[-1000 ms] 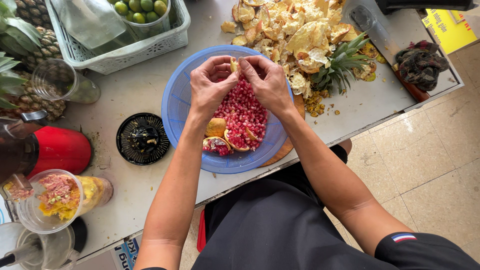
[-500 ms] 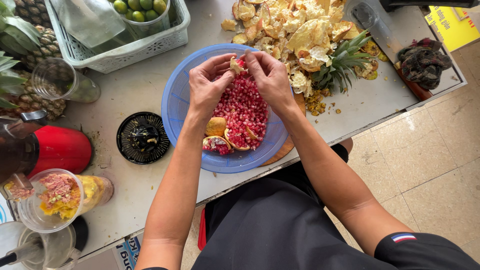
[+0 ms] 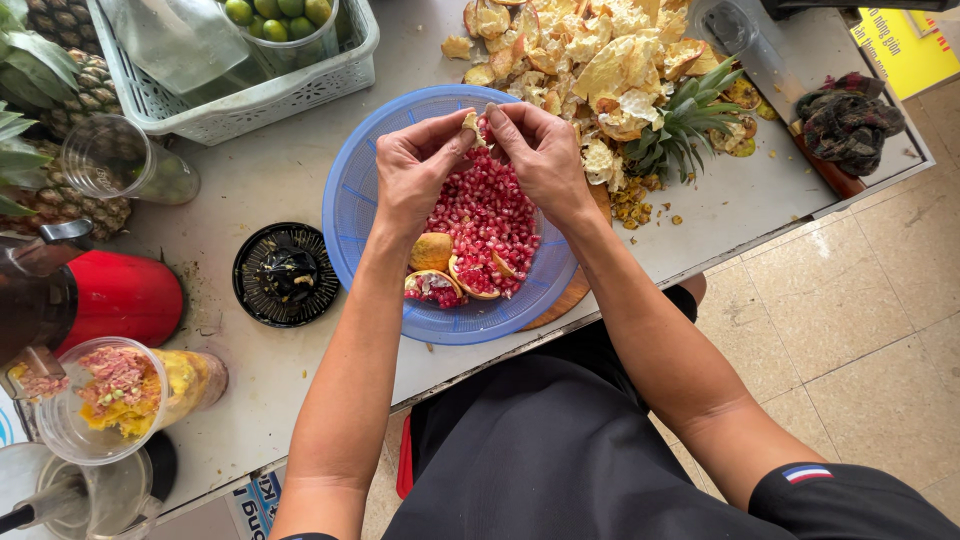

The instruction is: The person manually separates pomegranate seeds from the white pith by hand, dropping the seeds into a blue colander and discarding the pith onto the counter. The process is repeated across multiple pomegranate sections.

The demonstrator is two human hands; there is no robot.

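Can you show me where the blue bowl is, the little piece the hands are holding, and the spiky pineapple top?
blue bowl (image 3: pixel 352 200): head view, on its left rim.
pomegranate piece (image 3: pixel 470 124): head view, on the pale rind between both hands.
pineapple top (image 3: pixel 685 125): head view, on its green leaves.

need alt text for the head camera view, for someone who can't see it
Seen from above, a person's left hand and right hand hold a pomegranate piece over a blue basket of red seeds. Piled peels lie beyond it, with a white crate of limes to the left.
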